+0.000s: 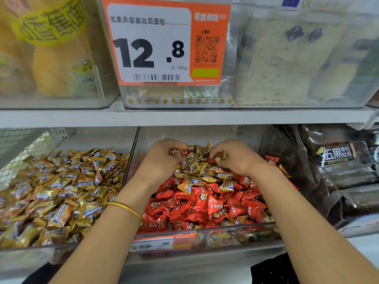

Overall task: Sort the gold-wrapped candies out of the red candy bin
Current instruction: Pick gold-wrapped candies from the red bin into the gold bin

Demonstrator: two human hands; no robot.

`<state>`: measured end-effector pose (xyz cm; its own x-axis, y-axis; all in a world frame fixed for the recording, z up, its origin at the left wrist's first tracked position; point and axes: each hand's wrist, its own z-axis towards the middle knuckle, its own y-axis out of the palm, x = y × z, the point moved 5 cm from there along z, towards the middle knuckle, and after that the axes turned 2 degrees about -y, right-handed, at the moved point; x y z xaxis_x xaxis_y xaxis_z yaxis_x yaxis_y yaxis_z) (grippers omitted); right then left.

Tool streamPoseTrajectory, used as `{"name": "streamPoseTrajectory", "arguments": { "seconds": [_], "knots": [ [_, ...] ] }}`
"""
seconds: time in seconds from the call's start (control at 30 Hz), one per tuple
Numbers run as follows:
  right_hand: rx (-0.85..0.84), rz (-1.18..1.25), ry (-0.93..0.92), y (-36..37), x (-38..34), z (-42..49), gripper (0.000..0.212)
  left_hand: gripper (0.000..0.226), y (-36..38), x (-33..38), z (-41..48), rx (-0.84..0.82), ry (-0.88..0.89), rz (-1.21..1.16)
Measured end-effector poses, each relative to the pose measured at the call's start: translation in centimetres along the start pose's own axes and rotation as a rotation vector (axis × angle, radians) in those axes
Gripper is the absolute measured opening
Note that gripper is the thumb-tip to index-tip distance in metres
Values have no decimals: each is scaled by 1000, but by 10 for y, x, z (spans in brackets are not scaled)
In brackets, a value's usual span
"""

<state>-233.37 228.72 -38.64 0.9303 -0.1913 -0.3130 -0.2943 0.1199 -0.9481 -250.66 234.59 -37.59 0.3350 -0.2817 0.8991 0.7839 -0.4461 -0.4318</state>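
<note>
Both hands work deep inside the red candy bin (pixel 246 232). Left hand (pixel 162 158) has its fingers curled around a few gold-wrapped candies (pixel 196 167) at the back of the bin. Right hand (pixel 235 157) pinches one more gold piece between the thumb and the curled fingers. The palms turn toward each other, I think so that the loose wrappers are raked together and do not slip away.

The gold-wrapped candies lie mostly in a heap at the back of the red candy bin, on top of the red candies (pixel 196 201), and some single ones are scattered toward the front wall. They rest on the surface, so they can be picked off without digging. Many are left in the bin, so the sorting looks far from finished.

Directly to the left of the red candy bin stands a clear bin (pixel 30 250) full of the same gold candies (pixel 51 191), probably the place where they belong. A thin gold bracelet (pixel 125 208) sits on the left forearm. Above the red candy bin hangs an orange price tag (pixel 164 44), and to its right lie dark bread packs (pixel 338 158).
</note>
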Motion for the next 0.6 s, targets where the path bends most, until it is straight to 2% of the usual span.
{"name": "streamPoseTrajectory", "arguments": {
  "seconds": [0.07, 0.13, 0.2, 0.23, 0.27, 0.4, 0.47, 0.5, 0.6],
  "knots": [
    [106, 155, 33, -11, 6, -3, 29, 16, 2, 3, -2, -48, 8, 3],
    [175, 434, 93, -19, 11, -7, 26, 10, 4, 7, -5, -94, 34, 42],
    [183, 773, 171, -20, 11, -12, 21, 8, 5, 9, -7, -154, 79, 125],
    [182, 856, 203, -19, 11, -13, 20, 9, 7, 10, -9, -199, 90, 175],
    [177, 846, 217, -18, 9, -14, 20, 12, 9, 9, -10, -254, 94, 233],
    [35, 412, 89, -5, -2, -12, 18, 32, 18, 4, -15, -441, 101, 450],
    [-94, 253, 42, 7, -7, -10, 14, 33, 20, 2, -16, -461, 105, 516],
    [-141, 175, 20, 12, -9, -11, 19, 32, 20, 1, -15, -457, 109, 527],
    [-165, 58, -50, 12, -13, -11, 28, 33, 18, -2, -13, -422, 110, 535]
  ]
}}
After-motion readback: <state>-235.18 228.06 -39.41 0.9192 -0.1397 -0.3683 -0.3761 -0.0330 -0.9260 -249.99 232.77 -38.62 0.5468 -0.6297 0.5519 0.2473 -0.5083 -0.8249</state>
